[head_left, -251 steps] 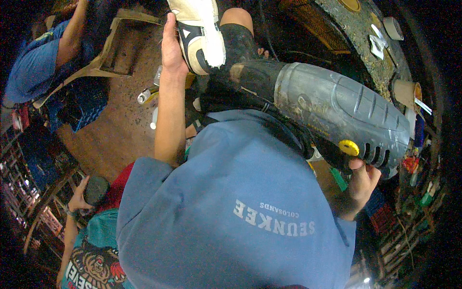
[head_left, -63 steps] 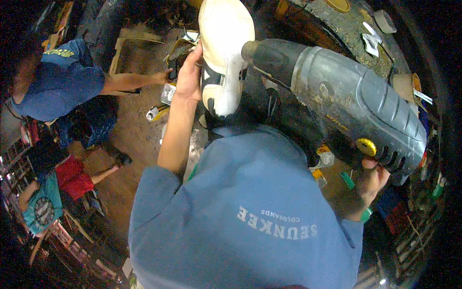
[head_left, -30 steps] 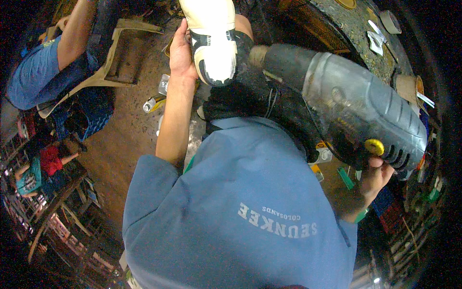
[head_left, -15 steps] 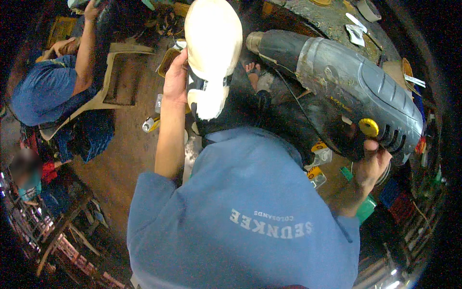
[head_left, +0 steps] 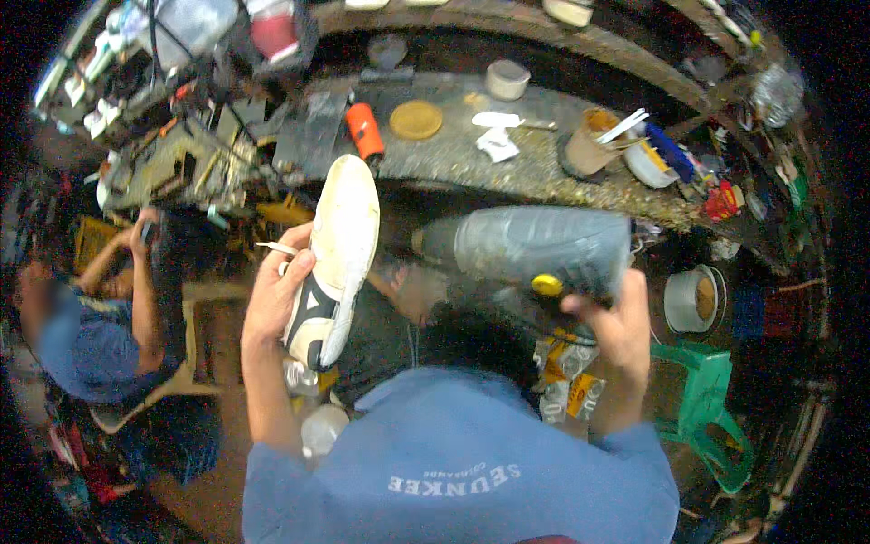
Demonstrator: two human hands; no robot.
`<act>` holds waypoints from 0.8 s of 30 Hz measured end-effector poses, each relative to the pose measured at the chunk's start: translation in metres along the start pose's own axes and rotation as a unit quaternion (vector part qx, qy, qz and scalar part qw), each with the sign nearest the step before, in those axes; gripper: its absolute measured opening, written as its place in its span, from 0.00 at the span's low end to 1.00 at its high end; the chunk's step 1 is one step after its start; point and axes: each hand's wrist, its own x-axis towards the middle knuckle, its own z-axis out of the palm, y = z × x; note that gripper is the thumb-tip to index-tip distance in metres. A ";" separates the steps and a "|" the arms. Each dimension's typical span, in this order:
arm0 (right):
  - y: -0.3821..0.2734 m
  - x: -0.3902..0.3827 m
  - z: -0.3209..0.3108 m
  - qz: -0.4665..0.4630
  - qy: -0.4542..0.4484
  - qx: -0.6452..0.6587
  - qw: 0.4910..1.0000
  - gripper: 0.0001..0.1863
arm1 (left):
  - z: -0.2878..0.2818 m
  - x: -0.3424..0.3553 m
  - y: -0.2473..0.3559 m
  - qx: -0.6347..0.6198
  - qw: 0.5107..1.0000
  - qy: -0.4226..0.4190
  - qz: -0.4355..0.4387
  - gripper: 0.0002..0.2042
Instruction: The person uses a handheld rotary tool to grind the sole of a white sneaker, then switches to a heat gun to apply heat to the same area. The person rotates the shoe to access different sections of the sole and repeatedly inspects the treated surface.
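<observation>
My left hand [head_left: 276, 295] is closed round a shoe [head_left: 347, 222], whose pale sole faces up and whose white side carries black shapes. A thin white stick [head_left: 275, 246] pokes out by the fingers of that hand; its other end is hidden. In my right hand [head_left: 619, 326] is a grey heat gun [head_left: 544, 240], gripped low at its rear near a round yellow knob. Its nozzle [head_left: 419, 240] points left toward the shoe, with a gap between them. Motion blurs the gun and my right hand.
A worn bench [head_left: 435, 154] ahead carries an orange cylinder [head_left: 364, 131], a round yellowish disc [head_left: 416, 120], a white cloth [head_left: 497, 144] and a brown pot [head_left: 594, 145]. At right are a white bucket [head_left: 680, 299] and a green stool [head_left: 698, 363]. Another person [head_left: 100, 340] sits at left.
The view has tilted up, and the bench top now shows. The shoe has turned so its black-marked side is visible. The heat gun appears lower and farther from the camera, still in my right hand.
</observation>
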 end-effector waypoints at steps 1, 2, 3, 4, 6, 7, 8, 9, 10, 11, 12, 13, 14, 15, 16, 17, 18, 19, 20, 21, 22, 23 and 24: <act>-0.005 -0.004 -0.003 -0.061 0.000 -0.061 0.996 0.22 | 0.014 0.010 0.024 0.058 0.998 0.007 0.008 0.23; -0.005 -0.004 -0.002 -0.029 -0.002 -0.064 0.998 0.23 | 0.027 0.026 0.050 0.175 0.981 -0.019 0.079 0.22; -0.004 -0.007 0.001 -0.032 -0.011 -0.084 0.996 0.24 | 0.046 0.043 0.072 0.209 0.967 -0.046 0.139 0.21; 0.001 -0.009 0.004 -0.024 -0.013 -0.044 0.999 0.23 | 0.065 0.063 0.092 0.309 0.930 -0.046 0.191 0.22; 0.016 -0.013 0.013 -0.027 0.012 -0.078 0.996 0.23 | 0.106 0.123 0.123 0.434 0.848 -0.052 0.299 0.23; 0.023 -0.018 0.020 -0.045 0.046 -0.068 0.996 0.23 | 0.125 0.152 0.134 0.419 0.863 -0.054 0.276 0.25; 0.028 -0.023 0.027 -0.009 0.047 -0.108 0.993 0.24 | 0.143 0.189 0.144 0.497 0.812 -0.009 0.307 0.28; 0.034 -0.026 0.034 0.007 0.015 -0.183 0.983 0.36 | 0.162 0.225 0.152 0.532 0.767 0.041 0.355 0.28; 0.037 -0.030 0.037 0.014 0.014 -0.206 0.978 0.36 | 0.176 0.259 0.159 0.575 0.748 0.068 0.325 0.27; 0.039 -0.032 0.043 0.023 0.013 -0.228 0.973 0.36 | 0.190 0.291 0.165 0.619 0.716 0.110 0.304 0.25; 0.041 -0.032 0.046 0.019 0.017 -0.223 0.974 0.37 | 0.204 0.321 0.169 0.643 0.696 0.142 0.287 0.25; 0.041 -0.030 0.049 0.037 0.021 -0.206 0.978 0.35 | 0.213 0.348 0.175 0.657 0.684 0.153 0.279 0.24; 0.041 -0.028 0.050 0.043 0.020 -0.203 0.978 0.33 | 0.224 0.373 0.179 0.672 0.677 0.168 0.249 0.22; 0.040 -0.026 0.051 0.049 0.018 -0.201 0.978 0.32 | 0.235 0.396 0.185 0.687 0.672 0.180 0.207 0.20; 0.040 -0.025 0.051 0.053 0.024 -0.207 0.977 0.29 | 0.241 0.415 0.189 0.705 0.665 0.171 0.180 0.22; 0.040 -0.024 0.051 0.052 0.029 -0.224 0.973 0.28 | 0.244 0.428 0.190 0.718 0.656 0.165 0.161 0.24; 0.040 -0.023 0.052 0.060 0.021 -0.224 0.973 0.28 | 0.249 0.439 0.188 0.701 0.671 0.185 0.156 0.22; 0.041 -0.022 0.051 0.059 0.023 -0.230 0.971 0.28 | 0.251 0.444 0.184 0.708 0.650 0.177 0.210 0.22; 0.041 -0.022 0.051 0.067 0.023 -0.227 0.971 0.27 | 0.257 0.450 0.182 0.747 0.594 0.179 0.238 0.22; 0.042 -0.022 0.052 0.072 0.026 -0.226 0.971 0.26 | 0.262 0.450 0.176 0.784 0.543 0.164 0.252 0.23; 0.043 -0.021 0.052 0.076 0.031 -0.224 0.971 0.25 | 0.272 0.451 0.175 0.757 0.582 0.131 0.266 0.23; 0.044 -0.020 0.053 0.082 0.034 -0.218 0.972 0.25 | 0.284 0.449 0.173 0.730 0.619 0.105 0.270 0.24; 0.045 -0.019 0.053 0.086 0.035 -0.211 0.973 0.25 | 0.295 0.447 0.171 0.713 0.624 0.074 0.312 0.26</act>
